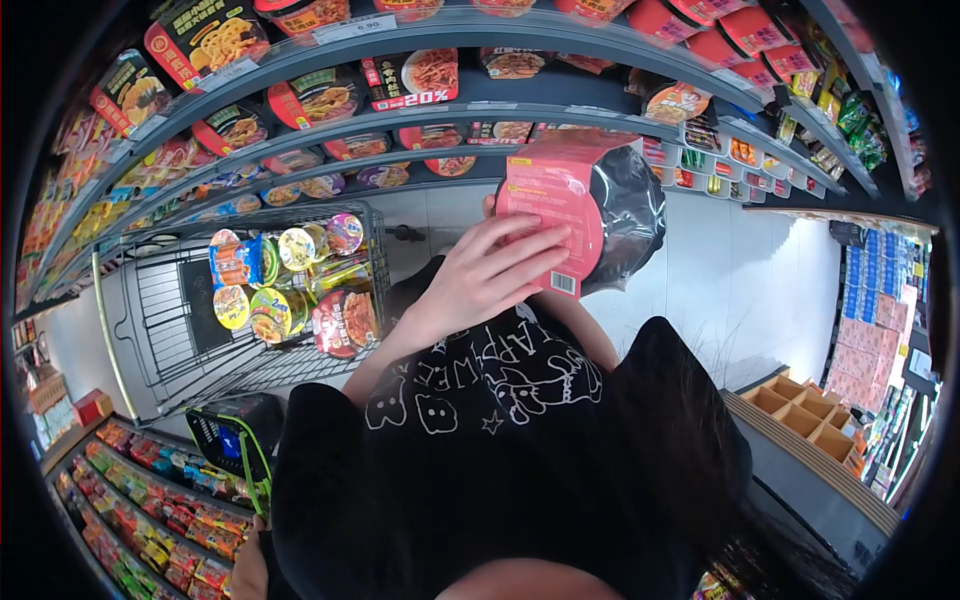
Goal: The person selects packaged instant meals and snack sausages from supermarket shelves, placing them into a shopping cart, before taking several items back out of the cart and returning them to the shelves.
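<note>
A black bowl-shaped package (635,215) with a pink printed sleeve (545,190) is held up in front of my chest, tilted, with its barcode showing. My left hand (505,262) is closed on it, fingers lying across the pink sleeve. My right forearm (592,335) reaches up beneath the package, and the package hides my right hand. To the left stands a wire shopping cart (165,330) holding several cup noodles (270,315), a blue and orange packet (237,262) and a red bowl package (346,322).
Shelves (300,45) of boxed and bowl foods curve across the front. A black basket with a green handle (255,480) is by another person's hand (250,570) at lower left. Wooden compartments (800,410) and stacked boxes (870,320) stand at right.
</note>
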The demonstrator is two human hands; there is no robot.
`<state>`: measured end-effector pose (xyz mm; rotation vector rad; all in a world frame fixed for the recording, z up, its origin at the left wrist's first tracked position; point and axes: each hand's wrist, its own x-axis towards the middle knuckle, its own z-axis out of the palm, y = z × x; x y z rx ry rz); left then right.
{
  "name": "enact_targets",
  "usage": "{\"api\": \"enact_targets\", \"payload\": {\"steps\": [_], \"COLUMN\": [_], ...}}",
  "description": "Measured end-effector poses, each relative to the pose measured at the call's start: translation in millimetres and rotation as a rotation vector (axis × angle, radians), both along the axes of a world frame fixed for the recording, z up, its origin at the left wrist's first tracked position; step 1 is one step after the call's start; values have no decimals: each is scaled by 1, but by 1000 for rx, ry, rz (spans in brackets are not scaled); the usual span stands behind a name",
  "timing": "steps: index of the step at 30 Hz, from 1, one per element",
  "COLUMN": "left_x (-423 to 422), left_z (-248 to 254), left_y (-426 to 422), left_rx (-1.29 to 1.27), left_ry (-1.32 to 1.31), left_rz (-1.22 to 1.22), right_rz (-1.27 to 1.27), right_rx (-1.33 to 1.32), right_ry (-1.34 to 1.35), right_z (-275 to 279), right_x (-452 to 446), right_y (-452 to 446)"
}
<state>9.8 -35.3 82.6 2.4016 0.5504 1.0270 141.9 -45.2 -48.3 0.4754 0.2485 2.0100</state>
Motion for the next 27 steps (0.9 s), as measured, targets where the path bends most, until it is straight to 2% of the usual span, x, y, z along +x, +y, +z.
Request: {"api": "enact_targets", "payload": {"steps": [5, 18, 27], "left_x": [12, 19, 20], "left_z": [1, -4, -8], "left_y": [-3, -6, -4], "left_rx": [120, 167, 157], "left_ry": [-35, -35, 60], "left_rz": [-20, 4, -64], "right_rz": [-42, -66, -82], "right_rx": [3, -22, -33], "right_ry": [-194, -336, -422], "right_z": [2, 2, 6], "right_x": [2, 2, 2], "right_y": [3, 6, 8]}}
